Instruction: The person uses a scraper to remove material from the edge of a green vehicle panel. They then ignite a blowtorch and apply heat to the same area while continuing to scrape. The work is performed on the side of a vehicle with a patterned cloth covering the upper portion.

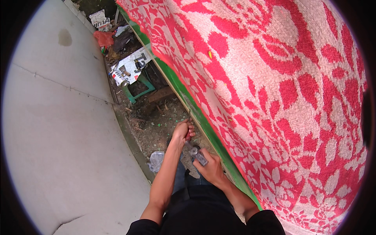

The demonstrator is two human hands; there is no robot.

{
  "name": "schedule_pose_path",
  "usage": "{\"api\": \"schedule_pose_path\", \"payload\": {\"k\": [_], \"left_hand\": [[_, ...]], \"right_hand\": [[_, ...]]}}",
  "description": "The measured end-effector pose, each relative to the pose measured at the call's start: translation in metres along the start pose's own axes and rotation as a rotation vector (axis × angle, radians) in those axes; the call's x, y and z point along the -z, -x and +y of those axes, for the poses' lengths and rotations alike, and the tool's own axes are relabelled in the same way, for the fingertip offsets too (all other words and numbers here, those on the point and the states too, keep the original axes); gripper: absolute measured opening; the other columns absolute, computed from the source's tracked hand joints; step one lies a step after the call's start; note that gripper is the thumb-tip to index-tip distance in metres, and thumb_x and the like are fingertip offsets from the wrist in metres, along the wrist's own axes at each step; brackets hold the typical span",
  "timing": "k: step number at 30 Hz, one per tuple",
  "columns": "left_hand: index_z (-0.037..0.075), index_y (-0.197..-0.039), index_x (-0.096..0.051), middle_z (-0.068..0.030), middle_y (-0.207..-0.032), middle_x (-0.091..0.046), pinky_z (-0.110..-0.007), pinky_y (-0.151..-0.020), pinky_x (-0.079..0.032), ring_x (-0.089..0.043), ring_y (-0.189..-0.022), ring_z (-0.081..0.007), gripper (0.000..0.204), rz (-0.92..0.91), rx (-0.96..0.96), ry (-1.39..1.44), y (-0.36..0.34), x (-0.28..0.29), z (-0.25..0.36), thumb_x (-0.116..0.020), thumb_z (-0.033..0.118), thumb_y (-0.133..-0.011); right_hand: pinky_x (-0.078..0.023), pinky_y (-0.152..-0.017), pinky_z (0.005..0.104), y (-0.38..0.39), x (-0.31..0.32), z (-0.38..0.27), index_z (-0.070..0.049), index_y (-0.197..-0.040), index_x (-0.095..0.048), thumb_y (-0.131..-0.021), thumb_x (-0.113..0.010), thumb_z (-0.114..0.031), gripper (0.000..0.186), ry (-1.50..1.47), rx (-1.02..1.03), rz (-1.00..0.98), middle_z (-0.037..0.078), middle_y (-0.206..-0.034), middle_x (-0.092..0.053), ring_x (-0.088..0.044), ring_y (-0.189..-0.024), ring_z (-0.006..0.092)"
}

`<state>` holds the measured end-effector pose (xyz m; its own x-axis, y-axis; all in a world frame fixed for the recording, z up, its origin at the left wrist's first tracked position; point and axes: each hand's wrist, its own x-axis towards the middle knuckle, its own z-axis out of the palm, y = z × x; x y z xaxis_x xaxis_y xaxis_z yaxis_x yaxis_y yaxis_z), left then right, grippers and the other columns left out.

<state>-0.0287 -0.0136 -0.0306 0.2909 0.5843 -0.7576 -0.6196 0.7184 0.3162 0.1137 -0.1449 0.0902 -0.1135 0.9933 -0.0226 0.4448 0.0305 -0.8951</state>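
My left hand is closed round the red handle of a slim tool. Its thin dark shaft points away from me, beside the green-painted board; whether it is a screwdriver or a chisel I cannot tell. Just nearer and to the right, my right hand grips a grey metal tool with a rounded part on top. Blur hides its exact kind. Its upper end lies close to the butt of the red handle, and I cannot tell if they touch.
A red-and-white patterned cloth drapes over everything right of the board. To the left rises a pale wall. A green plastic stool carries a printed sheet. A clear plastic bag lies by the wall; a red bag lies farther off among debris.
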Motion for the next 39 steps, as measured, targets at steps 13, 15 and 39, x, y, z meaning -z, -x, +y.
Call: {"api": "schedule_pose_path", "payload": {"k": [13,15,39], "left_hand": [[0.006,-0.101,-0.046,0.0006,-0.068,-0.04,-0.024,-0.042,-0.03,-0.036,-0.05,-0.0076,0.019,0.063,0.07,0.031,-0.022,0.019,-0.001,-0.037,-0.007,-0.092],[0.007,-0.1,-0.046,0.0006,-0.068,-0.04,-0.024,-0.042,-0.03,-0.036,-0.05,-0.0076,0.019,0.059,0.032,0.033,-0.03,0.014,0.002,-0.037,-0.007,-0.092],[0.006,-0.105,-0.046,0.0012,-0.067,-0.039,-0.025,-0.041,-0.03,-0.036,-0.051,-0.008,0.021,0.019,0.058,-0.048,-0.002,0.002,0.013,-0.035,-0.007,-0.091]], "right_hand": [[-0.05,-0.065,0.0456,0.013,-0.033,0.045,0.002,-0.106,-0.053,-0.082,-0.073,-0.009,0.033,0.14,-0.074,0.031,0.024,-0.085,-0.064,-0.065,-0.081,0.0445],[-0.05,-0.063,0.0453,0.01,-0.034,0.042,0.001,-0.105,-0.054,-0.081,-0.074,-0.01,0.033,0.084,-0.059,0.065,0.023,-0.085,-0.064,-0.065,-0.077,0.0423],[-0.051,-0.06,0.0415,0.003,-0.004,-0.018,0.001,-0.106,-0.058,-0.078,-0.076,-0.01,0.035,0.017,0.236,0.024,0.02,-0.083,-0.063,-0.066,-0.073,0.0376]]}}
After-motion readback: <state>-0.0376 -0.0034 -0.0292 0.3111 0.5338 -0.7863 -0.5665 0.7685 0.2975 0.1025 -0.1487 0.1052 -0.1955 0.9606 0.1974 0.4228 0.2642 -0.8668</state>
